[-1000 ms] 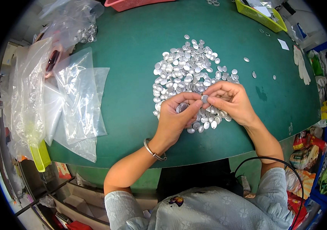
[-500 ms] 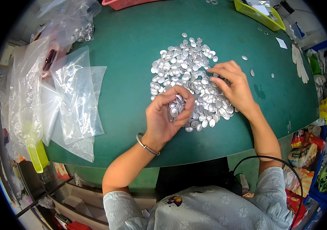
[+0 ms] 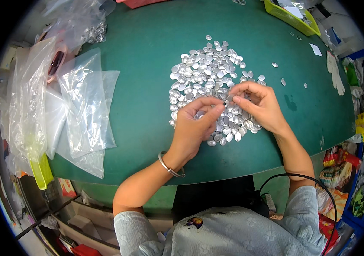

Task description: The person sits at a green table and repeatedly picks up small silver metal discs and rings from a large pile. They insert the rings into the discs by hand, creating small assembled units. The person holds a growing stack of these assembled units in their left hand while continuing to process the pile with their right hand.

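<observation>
Silver oval discs (image 3: 209, 72) lie heaped on the green tabletop (image 3: 147, 51) in the head view. Over the heap's near side, the left hand (image 3: 192, 123) is curled around several discs, while the right hand (image 3: 262, 106) pinches a single disc (image 3: 230, 98) just beside the left fingertips. Clear plastic bags (image 3: 84, 115) lie well to the left.

Room on tabletop (image 3: 143, 94) btwn bags (image 3: 90, 119) & disc pile (image 3: 207, 70) — L hand (image 3: 192, 124), R hand (image 3: 262, 105) in way, near side
</observation>
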A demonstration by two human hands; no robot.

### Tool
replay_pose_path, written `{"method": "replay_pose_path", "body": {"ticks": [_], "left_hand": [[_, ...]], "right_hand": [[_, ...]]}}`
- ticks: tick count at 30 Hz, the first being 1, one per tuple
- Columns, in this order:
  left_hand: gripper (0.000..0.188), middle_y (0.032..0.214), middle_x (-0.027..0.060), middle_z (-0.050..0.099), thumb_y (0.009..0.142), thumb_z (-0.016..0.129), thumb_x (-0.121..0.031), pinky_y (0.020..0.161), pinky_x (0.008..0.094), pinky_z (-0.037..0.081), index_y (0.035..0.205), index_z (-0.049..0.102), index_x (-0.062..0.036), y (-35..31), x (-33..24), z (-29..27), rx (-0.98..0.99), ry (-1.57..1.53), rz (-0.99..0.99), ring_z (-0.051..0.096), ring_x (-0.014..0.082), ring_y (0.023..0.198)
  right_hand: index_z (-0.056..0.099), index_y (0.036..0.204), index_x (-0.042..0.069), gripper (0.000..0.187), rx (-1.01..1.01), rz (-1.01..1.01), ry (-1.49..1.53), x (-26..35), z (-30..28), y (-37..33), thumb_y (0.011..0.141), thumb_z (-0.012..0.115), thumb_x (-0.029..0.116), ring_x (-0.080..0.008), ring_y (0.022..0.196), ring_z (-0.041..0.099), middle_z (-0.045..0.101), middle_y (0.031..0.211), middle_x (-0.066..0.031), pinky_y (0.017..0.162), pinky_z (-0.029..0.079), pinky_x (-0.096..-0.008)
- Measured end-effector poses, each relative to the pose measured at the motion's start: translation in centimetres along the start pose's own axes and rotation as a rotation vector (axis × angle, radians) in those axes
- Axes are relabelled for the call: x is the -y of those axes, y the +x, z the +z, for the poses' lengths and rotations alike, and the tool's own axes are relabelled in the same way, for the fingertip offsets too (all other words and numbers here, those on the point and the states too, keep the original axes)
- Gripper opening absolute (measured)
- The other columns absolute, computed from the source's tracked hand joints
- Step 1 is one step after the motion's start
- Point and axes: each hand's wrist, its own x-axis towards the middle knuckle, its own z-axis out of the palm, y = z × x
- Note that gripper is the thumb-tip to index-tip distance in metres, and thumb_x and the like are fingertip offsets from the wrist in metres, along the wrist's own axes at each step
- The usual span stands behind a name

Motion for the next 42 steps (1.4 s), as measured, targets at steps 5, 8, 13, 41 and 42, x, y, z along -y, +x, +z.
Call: {"method": "replay_pose_path", "body": {"ticks": [5,8,13,41,42], "left_hand": [[0.015,0.056,-0.0049,0.043,0.082,0.061,-0.012,0.038,0.017,0.02,0.092,0.058,-0.0006,-0.2,0.1,0.0,0.003,0.026,-0.023,0.032,0.0016,0.043],[0.014,0.056,-0.0051,0.044,0.081,0.062,-0.012,0.038,0.0176,0.02,0.089,0.059,-0.0002,0.0,0.2,-0.3,0.013,-0.003,-0.043,0.033,0.0018,0.042],[0.012,0.055,-0.0045,0.042,0.083,0.059,-0.012,0.038,0.0166,0.02,0.088,0.057,-0.0014,0.0,0.2,-0.3,0.059,-0.013,-0.072,0.032,0.0018,0.043],[0.01,0.064,-0.0032,0.053,0.078,0.064,-0.008,0.043,0.0161,0.031,0.085,0.062,-0.0011,-0.2,0.5,-0.2,0.034,0.22,0.064,0.042,0.0008,0.052],[0.009,0.065,-0.0034,0.053,0.078,0.064,-0.007,0.045,0.0159,0.032,0.084,0.063,-0.0009,-0.3,0.6,0.1,0.024,0.294,0.146,0.043,0.0006,0.054]], "right_hand": [[0.062,0.095,-0.001,0.018,0.106,0.011,0.029,0.7,0.3,-0.4,0.078,0.061,0.006,-0.0073,0.076,0.052,0.062,0.084,-0.0035,0.069,0.043,-0.022],[0.061,0.095,-0.003,0.018,0.094,0.071,0.202,1.0,0.4,-0.6,0.079,0.06,0.005,-0.0087,0.08,0.054,0.061,0.087,-0.0052,0.071,0.044,-0.0224],[0.061,0.096,-0.003,0.018,0.106,0.102,0.238,1.3,0.3,-0.6,0.081,0.059,0.006,-0.0113,0.079,0.057,0.061,0.089,-0.007,0.071,0.046,-0.0235],[0.061,0.09,-0.001,0.014,0.115,0.002,0.158,0.3,0.9,-0.7,0.082,0.058,0.01,-0.0078,0.073,0.052,0.059,0.08,-0.0033,0.065,0.042,-0.0227],[0.061,0.088,0.0,0.013,0.114,0.016,0.154,0.3,1.0,-0.7,0.082,0.058,0.011,-0.0077,0.073,0.052,0.059,0.08,-0.0031,0.065,0.042,-0.0226]]}}
